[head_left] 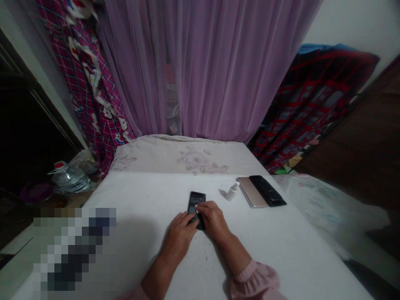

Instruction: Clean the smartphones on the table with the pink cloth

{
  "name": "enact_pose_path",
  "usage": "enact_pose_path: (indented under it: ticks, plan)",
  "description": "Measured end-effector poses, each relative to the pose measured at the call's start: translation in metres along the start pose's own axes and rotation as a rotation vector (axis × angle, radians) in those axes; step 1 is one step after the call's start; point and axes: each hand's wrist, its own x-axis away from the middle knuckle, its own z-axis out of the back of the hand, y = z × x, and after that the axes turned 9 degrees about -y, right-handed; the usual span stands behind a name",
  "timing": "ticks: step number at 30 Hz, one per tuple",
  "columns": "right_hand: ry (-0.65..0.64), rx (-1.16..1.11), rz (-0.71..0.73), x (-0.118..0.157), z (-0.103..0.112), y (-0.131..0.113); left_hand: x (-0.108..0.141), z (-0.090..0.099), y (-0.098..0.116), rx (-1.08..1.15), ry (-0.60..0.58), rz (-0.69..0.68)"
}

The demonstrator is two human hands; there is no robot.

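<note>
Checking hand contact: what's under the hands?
A black rectangular smartphone lies on a white bed sheet. The left hand and right hand cover its lower part, hiding that portion from view.

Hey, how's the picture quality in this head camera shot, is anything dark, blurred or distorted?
In the head view, the light is dim with no hard glare; the dark opening at far left falls nearly to black; wide-angle bending makes the purple curtain seem to fan outward; a pixelated block blurs out the lower left; a soft shadow lies on the white sheet beside the left hand.
</note>
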Motion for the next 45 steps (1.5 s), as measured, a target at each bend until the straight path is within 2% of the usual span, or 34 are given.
enact_pose_path:
  ticks: [3,8,10,12,18,20,27,29,34,36,41,45]
  plan:
    - [-0.048,0.015,0.011,-0.005,0.002,-0.002,0.0,0.0,0.0,0.014,-0.003,0.004]
    - [-0.07,0.087,-0.135,-0.046,-0.001,0.007,0.0,0.002,0.0,-0.008,-0.013,0.004]
    - [-0.068,0.104,-0.165,-0.054,-0.003,0.009,0.0,0.001,0.001,-0.017,-0.015,0.011]
    - [-0.064,0.098,-0.149,-0.049,-0.005,0.007,0.0,0.001,0.001,-0.012,-0.012,0.015]
    - [-0.078,0.026,0.023,-0.011,-0.004,-0.001,-0.001,0.001,0.001,0.02,-0.016,0.009]
    - [-0.094,0.034,0.013,-0.014,-0.003,0.0,-0.001,0.002,0.001,0.018,-0.021,0.012]
    - [-0.097,0.104,-0.102,-0.061,-0.006,0.006,-0.002,0.006,0.003,-0.011,-0.032,0.016]
    - [-0.1,0.103,-0.091,-0.06,-0.008,0.004,-0.002,0.006,0.003,-0.011,-0.037,0.018]
    - [-0.191,0.045,0.081,-0.043,-0.007,0.0,-0.002,0.004,0.003,-0.003,-0.026,0.014]
    - [-0.224,0.045,0.101,-0.044,-0.004,0.001,-0.002,0.004,0.002,-0.011,-0.021,0.012]
    - [-0.249,0.129,-0.11,-0.067,0.001,0.007,-0.002,0.008,0.003,-0.003,-0.042,0.019]
    - [-0.271,0.142,-0.166,-0.076,0.002,0.008,-0.003,0.014,0.012,0.032,-0.052,0.052]
